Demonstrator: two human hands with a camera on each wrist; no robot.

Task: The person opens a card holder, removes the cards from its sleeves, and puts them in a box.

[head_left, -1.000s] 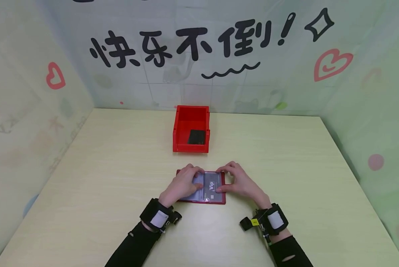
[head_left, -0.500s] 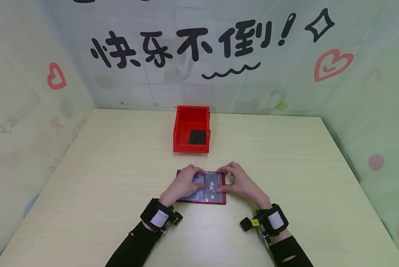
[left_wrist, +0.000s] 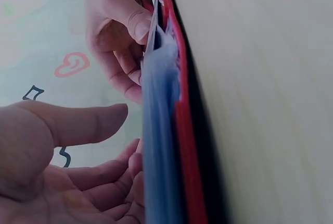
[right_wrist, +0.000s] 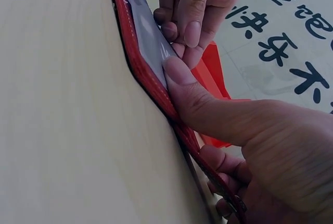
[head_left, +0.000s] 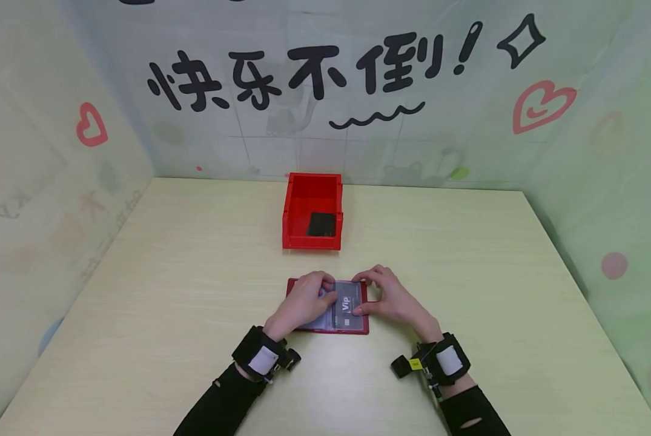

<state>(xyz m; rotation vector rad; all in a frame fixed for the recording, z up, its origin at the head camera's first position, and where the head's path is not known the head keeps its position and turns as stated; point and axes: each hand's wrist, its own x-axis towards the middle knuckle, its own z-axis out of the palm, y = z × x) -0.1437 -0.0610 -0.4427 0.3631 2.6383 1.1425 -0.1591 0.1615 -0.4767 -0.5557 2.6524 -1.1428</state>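
Note:
An opened red card holder (head_left: 364, 324) with clear plastic sleeves (left_wrist: 158, 99) lies on the table. A grey card (head_left: 345, 309) marked "Vip" shows in its right-hand sleeve. My right hand (head_left: 393, 300) grips the holder's right side, thumb (right_wrist: 182, 75) pressing on the card sleeve and fingers curled behind the red cover. Over the left half is my left hand (head_left: 303, 303), covering much of that side. Its thumb (left_wrist: 99, 122) stands off the sleeves in the left wrist view, while its loosely bent fingers (left_wrist: 112, 187) lie close to the sleeve edges.
Behind the holder stands a red open bin (head_left: 311, 243) with a flat black item (head_left: 321, 224) inside. The pale wooden table (head_left: 194, 254) is bordered by a printed backdrop (head_left: 292, 145) at the back and both sides.
My left hand has shifted slightly right and its thumb has moved up and right over the sleeves. The right hand and the holder stay practically where they were.

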